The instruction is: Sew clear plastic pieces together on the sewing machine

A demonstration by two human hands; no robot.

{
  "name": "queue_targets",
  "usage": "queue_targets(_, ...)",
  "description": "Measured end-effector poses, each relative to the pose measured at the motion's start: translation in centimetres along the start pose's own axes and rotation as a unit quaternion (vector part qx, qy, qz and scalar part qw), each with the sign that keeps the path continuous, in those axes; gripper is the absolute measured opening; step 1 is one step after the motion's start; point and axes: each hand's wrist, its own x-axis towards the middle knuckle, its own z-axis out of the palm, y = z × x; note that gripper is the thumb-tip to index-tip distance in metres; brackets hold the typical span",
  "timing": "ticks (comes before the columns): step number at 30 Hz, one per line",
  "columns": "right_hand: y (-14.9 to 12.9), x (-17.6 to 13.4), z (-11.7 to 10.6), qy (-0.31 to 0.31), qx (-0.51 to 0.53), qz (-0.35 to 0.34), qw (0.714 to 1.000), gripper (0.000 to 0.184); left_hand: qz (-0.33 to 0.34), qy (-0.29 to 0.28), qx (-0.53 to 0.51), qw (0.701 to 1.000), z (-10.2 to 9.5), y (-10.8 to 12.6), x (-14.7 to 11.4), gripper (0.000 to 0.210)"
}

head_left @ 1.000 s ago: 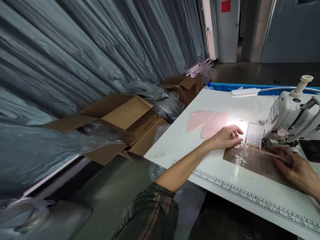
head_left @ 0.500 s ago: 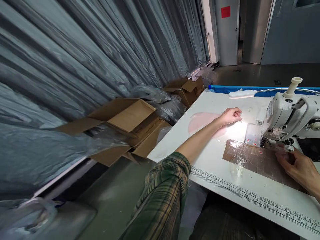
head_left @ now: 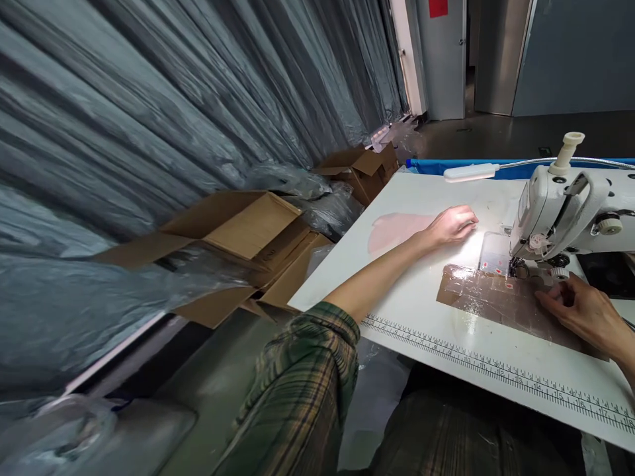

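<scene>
My left hand (head_left: 454, 223) rests on the white sewing table, its fingers curled in and close together; what lies under the fingertips, if anything, is hidden. Beneath that wrist and forearm is a thin, pale pink flat piece (head_left: 394, 230). To the right stands a white sewing machine (head_left: 546, 205). My right hand (head_left: 585, 307) is beside its needle area, thumb and fingers closed in a pinch. What the pinch holds is too small to make out. A brown, shiny taped sheet (head_left: 489, 301) lies in front of the needle, partly below my right hand.
A ruler strip (head_left: 489, 367) runs along the front table edge. A white lamp (head_left: 471, 173) on a flexible neck lies at the back. Left of the table are open cardboard boxes (head_left: 255, 225), clear plastic wrap (head_left: 330, 205) and a grey curtain (head_left: 198, 86).
The view has shifted slightly, so the table and machine appear a little higher and further left. My left fingers look somewhat flatter and lower; my right hand remains beside the needle area.
</scene>
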Motion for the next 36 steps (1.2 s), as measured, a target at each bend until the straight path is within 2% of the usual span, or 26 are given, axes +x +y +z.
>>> queue_targets(4,-0.3,-0.1,-0.2,-0.002,0.006,0.014,1.0,0.029,0.092,-0.064,0.018,0.994,1.8,2.8,-0.1,0.029)
queue_targets(7,-0.3,0.1,-0.4,-0.015,0.037,0.054,0.998,0.033,0.136,-0.106,0.027,0.985,2.8,4.1,0.9,0.027)
queue_targets(10,0.1,0.3,-0.7,-0.047,0.066,0.111,0.991,0.041,0.151,-0.12,0.032,0.981,3.1,4.4,2.4,0.025)
queue_targets(13,0.8,0.3,-0.9,-0.099,0.09,0.124,0.983,0.05,0.148,-0.104,0.033,0.983,2.9,4.0,2.7,0.024)
queue_targets(15,1.1,0.2,-0.9,-0.116,0.125,0.101,0.98,0.056,0.129,-0.064,0.023,0.989,2.6,3.5,1.8,0.024)
queue_targets(18,0.9,0.0,-1.0,-0.112,0.187,0.064,0.974,0.059,0.093,0.013,-0.038,0.995,1.7,3.0,-0.9,0.029)
queue_targets(21,-0.4,-0.1,-0.9,-0.136,0.215,0.077,0.964,0.053,0.055,0.029,-0.138,0.988,0.5,3.5,-4.3,0.028)
queue_targets(22,-1.1,0.0,-0.7,-0.153,0.229,0.087,0.958,0.051,0.029,0.022,-0.182,0.983,0.2,3.9,-5.2,0.029)
queue_targets(24,-2.8,0.1,0.0,-0.177,0.266,0.107,0.942,0.049,-0.036,-0.031,-0.296,0.954,-0.3,4.8,-6.7,0.037)
queue_targets(27,-5.3,0.6,1.7,-0.171,0.292,0.114,0.934,0.049,-0.112,-0.135,-0.449,0.876,-0.4,5.9,-7.8,0.059)
queue_targets(29,-6.3,0.9,2.8,-0.169,0.298,0.092,0.935,0.054,-0.136,-0.176,-0.498,0.838,-0.2,6.1,-8.0,0.068)
queue_targets(30,-6.6,1.1,3.2,-0.172,0.302,0.078,0.934,0.057,-0.143,-0.186,-0.506,0.83,-0.1,6.2,-8.1,0.07)
queue_targets(33,-6.3,1.1,3.4,-0.17,0.281,0.039,0.944,0.061,-0.164,-0.186,-0.476,0.844,0.1,6.2,-8.5,0.074)
queue_targets(36,-4.9,0.4,2.7,-0.125,0.136,-0.016,0.983,0.047,-0.176,-0.162,-0.431,0.87,0.0,6.4,-9.1,0.079)
